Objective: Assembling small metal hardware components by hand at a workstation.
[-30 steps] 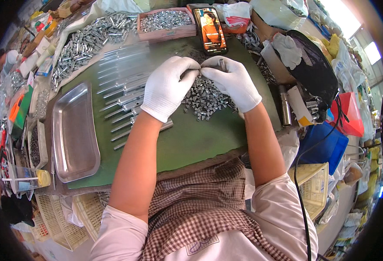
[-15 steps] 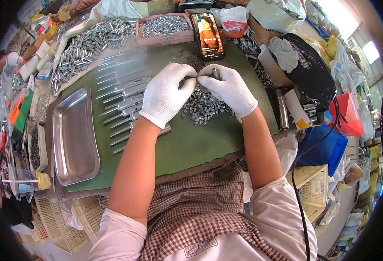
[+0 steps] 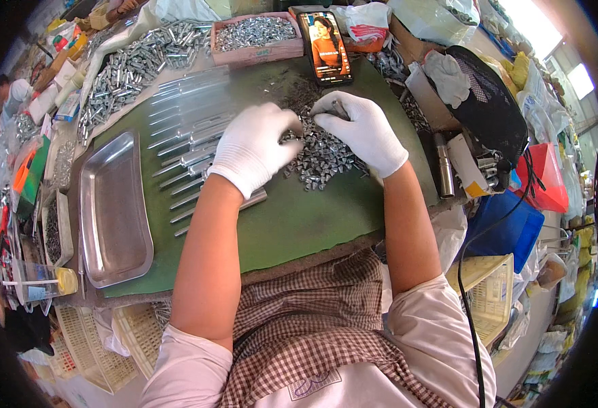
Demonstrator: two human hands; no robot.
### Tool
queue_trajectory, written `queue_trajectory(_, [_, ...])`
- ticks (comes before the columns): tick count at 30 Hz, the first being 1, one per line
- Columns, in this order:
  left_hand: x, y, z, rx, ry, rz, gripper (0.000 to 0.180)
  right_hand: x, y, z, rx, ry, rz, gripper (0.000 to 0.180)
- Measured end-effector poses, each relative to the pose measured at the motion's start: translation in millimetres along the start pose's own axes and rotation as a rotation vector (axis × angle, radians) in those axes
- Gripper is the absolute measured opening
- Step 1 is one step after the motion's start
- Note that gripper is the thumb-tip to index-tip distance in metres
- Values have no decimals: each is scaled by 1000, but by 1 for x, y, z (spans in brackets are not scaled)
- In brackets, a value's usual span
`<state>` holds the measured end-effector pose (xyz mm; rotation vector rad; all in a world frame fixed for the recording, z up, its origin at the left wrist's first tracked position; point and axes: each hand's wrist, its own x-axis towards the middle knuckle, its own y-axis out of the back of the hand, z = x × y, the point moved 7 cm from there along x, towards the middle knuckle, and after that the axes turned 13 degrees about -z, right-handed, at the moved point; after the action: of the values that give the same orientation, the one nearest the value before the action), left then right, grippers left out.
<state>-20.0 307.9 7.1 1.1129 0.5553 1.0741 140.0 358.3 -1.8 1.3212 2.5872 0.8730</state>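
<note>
My left hand (image 3: 258,146), in a white knitted glove, hovers at the left edge of a pile of small cone-shaped metal parts (image 3: 323,160). Its thumb and fingers are curved and apart, with nothing visible between them. Across the pile, my right hand (image 3: 363,132), also gloved, has its fingers closed around a small dark metal piece (image 3: 339,107), of which only an end shows. Left of my left hand, several metal rods (image 3: 194,158) lie side by side on the green work surface (image 3: 299,228); the far ones look hazy.
A phone (image 3: 325,51) with a lit screen stands behind the pile. A pink box (image 3: 257,51) of small metal parts and a heap of metal sleeves (image 3: 146,64) lie at the back. A steel tray (image 3: 117,211) sits left; a metal cylinder (image 3: 443,166) and black cable (image 3: 472,313) are right.
My hands have moved apart. The left one has shifted a little left and down toward the pile, its fingers opening; the right one has moved slightly right.
</note>
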Motion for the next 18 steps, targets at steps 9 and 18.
queue_trajectory(9, [-1,20,15,-266,-26,275,15,-1,-2,-1,158,-25,-28,19])
queue_trajectory(18, [-1,-2,2,-122,139,-20,22,-1,-5,-6,-269,-2,-100,22])
